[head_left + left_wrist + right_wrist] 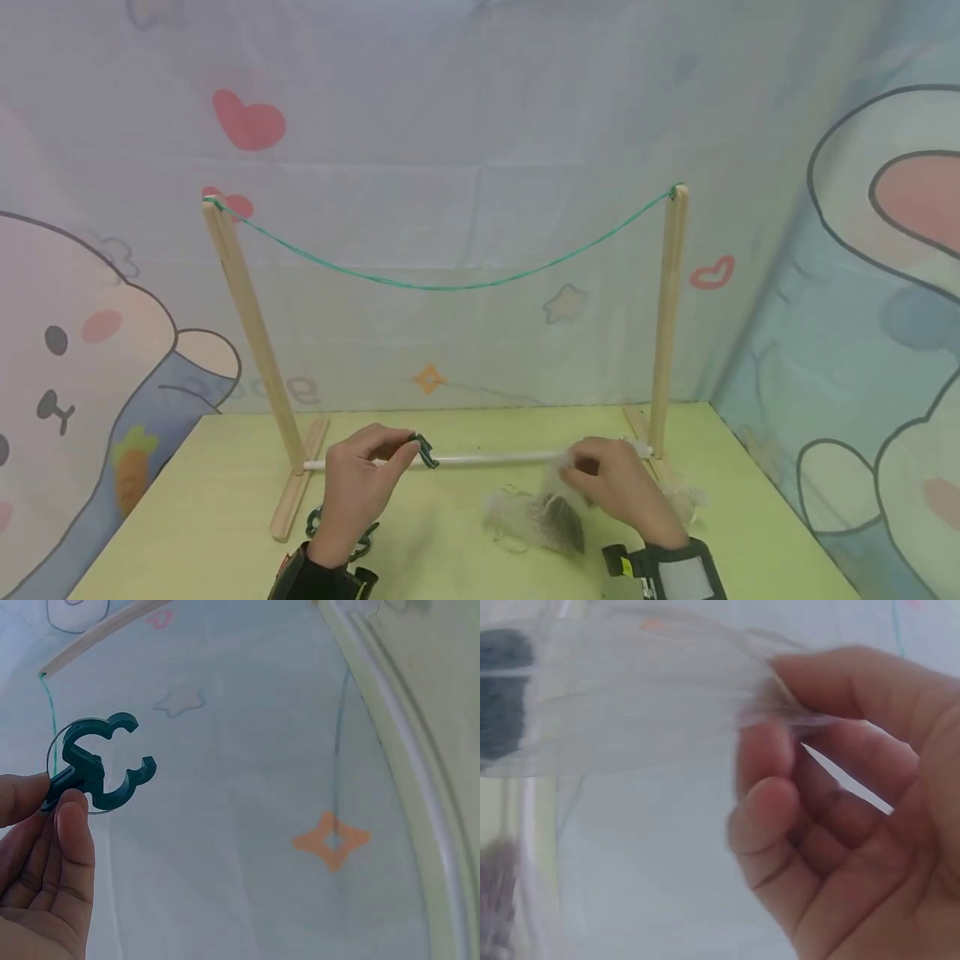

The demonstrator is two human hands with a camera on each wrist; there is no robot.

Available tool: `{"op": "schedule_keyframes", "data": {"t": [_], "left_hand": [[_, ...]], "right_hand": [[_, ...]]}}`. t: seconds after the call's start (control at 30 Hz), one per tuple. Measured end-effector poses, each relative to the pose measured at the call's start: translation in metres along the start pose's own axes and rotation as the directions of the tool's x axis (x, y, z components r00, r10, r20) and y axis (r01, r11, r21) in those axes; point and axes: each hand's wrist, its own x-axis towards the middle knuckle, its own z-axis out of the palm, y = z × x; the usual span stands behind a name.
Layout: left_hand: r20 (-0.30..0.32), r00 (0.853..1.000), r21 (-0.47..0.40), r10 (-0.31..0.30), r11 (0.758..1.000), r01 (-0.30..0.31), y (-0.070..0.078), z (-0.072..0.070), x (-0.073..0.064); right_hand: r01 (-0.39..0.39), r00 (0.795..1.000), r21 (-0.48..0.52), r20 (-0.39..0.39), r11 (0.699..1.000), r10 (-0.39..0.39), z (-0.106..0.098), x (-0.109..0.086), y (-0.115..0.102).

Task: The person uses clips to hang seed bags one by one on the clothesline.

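My left hand (365, 471) pinches a dark green plastic spring clip (112, 796) by its handles. The clip's curved jaws stand spread apart in the left wrist view, with a thin wire ring around its back. My right hand (611, 479) pinches the gathered top of a sheer whitish mesh bag (652, 697). Something dark grey-green sits at the bag's lower end. Below and left of it, another pale mesh bag (510, 512) lies on the table. Further green clips (366, 542) lie beside my left wrist, partly hidden by it.
A wooden frame stands on the pale yellow table (180, 517), with a left post (255, 333) and a right post (670, 325). A sagging green string (442, 288) joins their tops; a white rod (487, 459) joins their bases. Another pale bag (686, 502) lies beyond my right wrist.
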Motion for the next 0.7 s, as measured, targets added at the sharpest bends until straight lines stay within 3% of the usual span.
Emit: {"op": "schedule_keyframes", "data": {"t": [0.17, 0.4, 0.7], "left_hand": [[0.001, 0.994, 0.013, 0.110, 0.994, -0.110, 0.008, -0.009, 0.025], [-0.027, 0.977, 0.005, 0.211, 0.977, -0.211, 0.022, -0.020, 0.065], [-0.074, 0.958, 0.024, 0.276, 0.961, -0.275, 0.038, -0.026, 0.111]], "right_hand": [[0.051, 0.994, 0.093, -0.104, 0.994, -0.041, 0.002, 0.018, -0.017], [0.105, 0.986, 0.240, -0.148, 0.965, -0.070, 0.004, 0.054, -0.037], [0.188, 0.969, 0.231, -0.200, 0.955, -0.142, 0.003, 0.094, -0.060]]}}
